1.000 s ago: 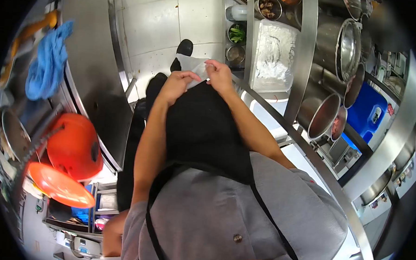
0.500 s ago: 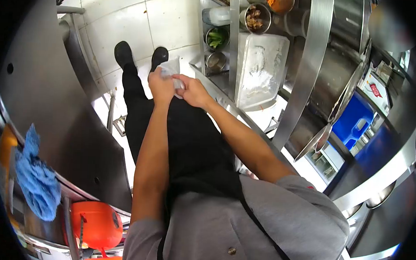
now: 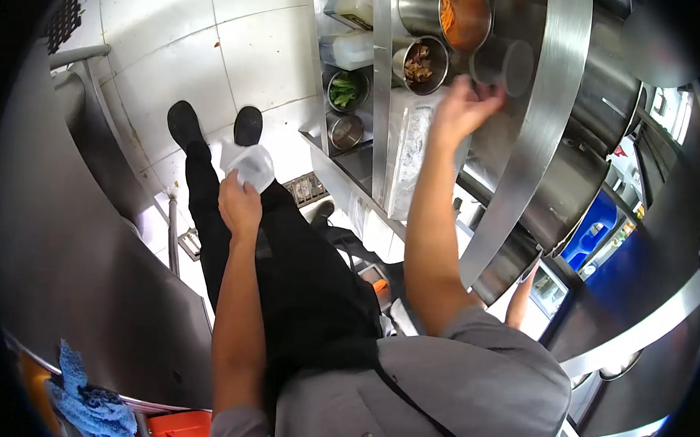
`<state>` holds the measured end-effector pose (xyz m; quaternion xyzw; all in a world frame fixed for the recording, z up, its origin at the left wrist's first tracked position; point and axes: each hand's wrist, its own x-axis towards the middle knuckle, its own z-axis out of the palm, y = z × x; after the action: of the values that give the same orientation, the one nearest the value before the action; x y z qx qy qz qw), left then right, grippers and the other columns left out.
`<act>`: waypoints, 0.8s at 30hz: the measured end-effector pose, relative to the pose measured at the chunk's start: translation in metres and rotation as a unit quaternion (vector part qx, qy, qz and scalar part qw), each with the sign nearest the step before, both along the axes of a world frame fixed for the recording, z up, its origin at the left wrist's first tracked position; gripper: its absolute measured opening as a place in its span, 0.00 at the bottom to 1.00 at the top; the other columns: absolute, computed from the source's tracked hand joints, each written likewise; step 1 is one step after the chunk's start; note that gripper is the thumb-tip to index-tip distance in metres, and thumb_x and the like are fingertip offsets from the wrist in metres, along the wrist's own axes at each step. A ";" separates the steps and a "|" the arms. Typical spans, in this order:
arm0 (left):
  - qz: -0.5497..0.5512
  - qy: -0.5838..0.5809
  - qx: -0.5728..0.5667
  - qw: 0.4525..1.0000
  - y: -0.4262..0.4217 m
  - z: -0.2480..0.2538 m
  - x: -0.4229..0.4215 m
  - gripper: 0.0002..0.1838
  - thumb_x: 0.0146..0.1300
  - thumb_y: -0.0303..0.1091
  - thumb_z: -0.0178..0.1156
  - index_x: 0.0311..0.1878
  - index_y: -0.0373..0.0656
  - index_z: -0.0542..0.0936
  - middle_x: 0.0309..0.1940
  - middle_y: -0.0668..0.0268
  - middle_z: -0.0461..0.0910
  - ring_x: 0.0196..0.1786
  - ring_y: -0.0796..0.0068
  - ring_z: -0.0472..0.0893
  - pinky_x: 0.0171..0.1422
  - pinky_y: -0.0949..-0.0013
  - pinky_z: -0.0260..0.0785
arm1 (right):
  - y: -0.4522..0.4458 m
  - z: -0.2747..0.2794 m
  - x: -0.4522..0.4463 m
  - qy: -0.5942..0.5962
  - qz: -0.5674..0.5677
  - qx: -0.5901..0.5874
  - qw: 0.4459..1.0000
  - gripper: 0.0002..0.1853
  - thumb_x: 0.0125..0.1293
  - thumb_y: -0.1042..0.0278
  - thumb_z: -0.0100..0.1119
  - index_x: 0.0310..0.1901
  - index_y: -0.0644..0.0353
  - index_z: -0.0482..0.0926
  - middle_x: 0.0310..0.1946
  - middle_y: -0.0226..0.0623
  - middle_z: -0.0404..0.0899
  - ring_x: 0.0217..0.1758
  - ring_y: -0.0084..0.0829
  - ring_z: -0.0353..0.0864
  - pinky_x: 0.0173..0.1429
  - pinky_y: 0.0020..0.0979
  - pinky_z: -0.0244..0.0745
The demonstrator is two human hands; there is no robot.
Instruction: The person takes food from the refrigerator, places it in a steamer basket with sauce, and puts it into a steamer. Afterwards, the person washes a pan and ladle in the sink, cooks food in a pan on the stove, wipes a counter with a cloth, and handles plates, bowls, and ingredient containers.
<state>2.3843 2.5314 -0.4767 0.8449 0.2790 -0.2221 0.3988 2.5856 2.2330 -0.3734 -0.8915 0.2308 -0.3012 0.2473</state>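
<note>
My left hand grips a translucent plastic container by its near edge, held out above my legs. To the right, my right hand reaches over the metal shelf, its fingers apart and slightly blurred, with nothing visible in it. Just beyond those fingers stands a metal pot of brown chopped pieces. A metal pot with orange shreds is farther back. Close to the fingertips is a cylindrical container with a pale round end. My right forearm partly covers a white tray with pale residue.
A pot of green leaves and a small metal pot sit on the lower shelf. A steel post runs beside my right arm. Another person's forearm shows behind the rack. A blue cloth hangs at lower left.
My right hand has left the plastic container and swung up and right over the shelf. My left hand keeps hold of the container. The view has shifted, and another person's forearm has appeared.
</note>
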 end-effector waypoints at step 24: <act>-0.039 -0.137 -0.257 0.956 0.082 0.138 0.189 0.17 0.71 0.37 0.58 0.55 0.34 0.81 0.39 0.64 0.83 0.42 0.77 0.79 0.52 0.71 0.71 | 0.080 0.082 -0.130 0.160 0.198 0.610 0.751 0.09 0.67 0.72 0.63 0.36 0.57 0.69 0.30 0.26 0.73 0.31 0.19 0.75 0.38 0.25 0.72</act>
<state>2.5737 2.6136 -0.3386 0.7464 0.1216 -0.1841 0.6278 2.4557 2.3132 -0.2913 -0.6123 0.2202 0.1064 0.7519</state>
